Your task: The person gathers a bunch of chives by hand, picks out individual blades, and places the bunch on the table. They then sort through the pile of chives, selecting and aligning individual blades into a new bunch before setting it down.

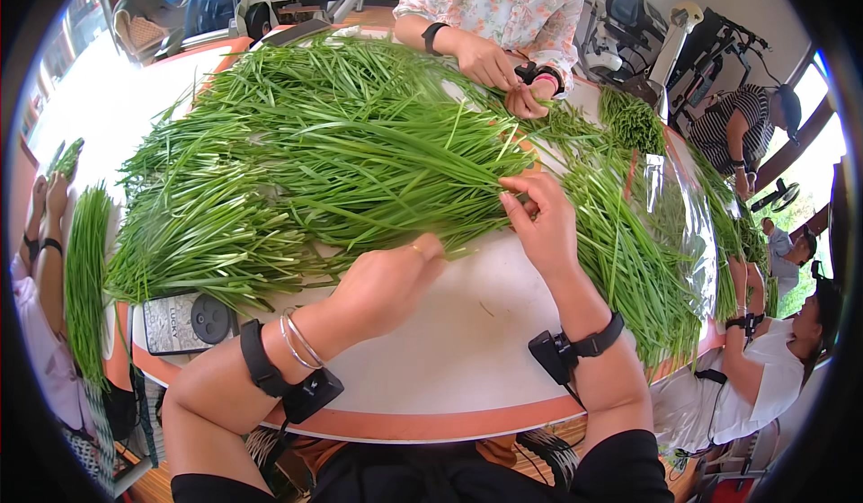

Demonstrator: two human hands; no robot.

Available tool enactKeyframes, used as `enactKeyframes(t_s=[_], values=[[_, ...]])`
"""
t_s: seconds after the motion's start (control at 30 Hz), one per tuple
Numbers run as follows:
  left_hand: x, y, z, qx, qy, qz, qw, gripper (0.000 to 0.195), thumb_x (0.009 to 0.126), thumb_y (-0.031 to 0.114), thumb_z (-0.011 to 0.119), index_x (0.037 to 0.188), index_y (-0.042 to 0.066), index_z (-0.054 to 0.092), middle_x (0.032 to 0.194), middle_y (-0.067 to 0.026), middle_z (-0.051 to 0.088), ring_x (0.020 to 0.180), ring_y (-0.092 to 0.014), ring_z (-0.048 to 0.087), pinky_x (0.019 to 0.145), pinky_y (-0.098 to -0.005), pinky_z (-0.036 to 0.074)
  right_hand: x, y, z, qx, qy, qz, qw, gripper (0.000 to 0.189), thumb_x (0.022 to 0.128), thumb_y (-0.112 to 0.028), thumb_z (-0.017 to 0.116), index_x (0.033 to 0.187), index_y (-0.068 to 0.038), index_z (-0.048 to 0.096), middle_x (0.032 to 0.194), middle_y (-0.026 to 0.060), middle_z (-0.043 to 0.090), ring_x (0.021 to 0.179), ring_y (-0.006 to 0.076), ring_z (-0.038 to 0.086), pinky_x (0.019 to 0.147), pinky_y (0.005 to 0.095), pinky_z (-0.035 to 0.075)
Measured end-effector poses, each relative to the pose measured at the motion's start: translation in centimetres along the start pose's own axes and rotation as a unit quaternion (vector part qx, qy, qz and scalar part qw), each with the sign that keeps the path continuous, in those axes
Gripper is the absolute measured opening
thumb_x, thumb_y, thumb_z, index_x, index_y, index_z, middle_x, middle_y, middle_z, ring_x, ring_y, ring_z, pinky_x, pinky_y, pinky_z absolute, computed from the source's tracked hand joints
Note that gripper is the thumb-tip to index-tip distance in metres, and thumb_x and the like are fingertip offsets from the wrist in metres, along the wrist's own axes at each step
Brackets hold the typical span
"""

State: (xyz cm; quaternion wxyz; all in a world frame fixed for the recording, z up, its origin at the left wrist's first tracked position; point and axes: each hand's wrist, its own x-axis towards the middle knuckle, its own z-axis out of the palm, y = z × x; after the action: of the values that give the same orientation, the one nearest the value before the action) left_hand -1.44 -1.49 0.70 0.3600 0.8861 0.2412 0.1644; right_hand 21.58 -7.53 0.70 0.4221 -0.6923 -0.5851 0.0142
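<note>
A large heap of long green leafy stalks, apparently garlic chives (377,139), covers the table before me. My right hand (539,216) is at the heap's right edge, thumb and forefinger pinched at the cut ends of some green stalks. My left hand (394,284), blurred, is curled above the table at the heap's near edge; pale stalk ends lie by its fingertips, and whether it holds any cannot be told. A looser pile of stalks with pale ends (222,226) lies to the left. Another pile of long stalks (627,253) lies right of my right hand.
The white table (465,354) has an orange rim. A phone in a patterned case (176,324) lies near its left edge. Clear plastic (698,233) lies at right. Across, a person's hands (522,92) hold green pieces; other people are at left and right. A stalk bundle (87,274) lies far left.
</note>
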Motion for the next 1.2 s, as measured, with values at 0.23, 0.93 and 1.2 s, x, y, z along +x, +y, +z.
enactKeyframes(t_s=[0.23, 0.93, 1.2], values=[[0.0, 0.3, -0.1, 0.019, 0.008, 0.019, 1.000, 0.017, 0.094, 0.022, 0.051, 0.098, 0.004, 0.051, 0.067, -0.0160, 0.059, 0.062, -0.039, 0.056, 0.057, -0.0447, 0.043, -0.1, 0.4, 0.0, -0.017, -0.039, -0.039, 0.998, 0.018, 0.078, -0.011, 0.070, 0.095, -0.007, 0.066, 0.078, 0.0041, 0.058, 0.056, 0.0137, 0.053, 0.053, 0.0252, 0.044], [0.0, 0.2, -0.3, 0.062, 0.123, 0.099, 0.985, 0.012, 0.089, 0.006, 0.054, 0.100, 0.002, 0.056, 0.084, -0.0130, 0.063, 0.076, -0.036, 0.059, 0.070, -0.0394, 0.048, -1.7, -2.9, -0.4, 0.118, -0.128, -0.066, 0.983, 0.014, 0.083, -0.012, 0.067, 0.093, -0.004, 0.062, 0.078, 0.0092, 0.062, 0.061, 0.0220, 0.058, 0.057, 0.0286, 0.046], [0.0, 0.0, 0.1, -0.064, 0.140, 0.022, 0.988, 0.014, 0.096, 0.014, 0.047, 0.096, 0.001, 0.051, 0.079, -0.0140, 0.062, 0.068, -0.032, 0.059, 0.063, -0.0332, 0.046, -0.9, 0.3, -0.6, -0.085, -0.057, -0.014, 0.995, 0.011, 0.082, -0.016, 0.066, 0.086, -0.006, 0.063, 0.080, 0.0090, 0.062, 0.070, 0.0274, 0.059, 0.061, 0.0336, 0.047]])
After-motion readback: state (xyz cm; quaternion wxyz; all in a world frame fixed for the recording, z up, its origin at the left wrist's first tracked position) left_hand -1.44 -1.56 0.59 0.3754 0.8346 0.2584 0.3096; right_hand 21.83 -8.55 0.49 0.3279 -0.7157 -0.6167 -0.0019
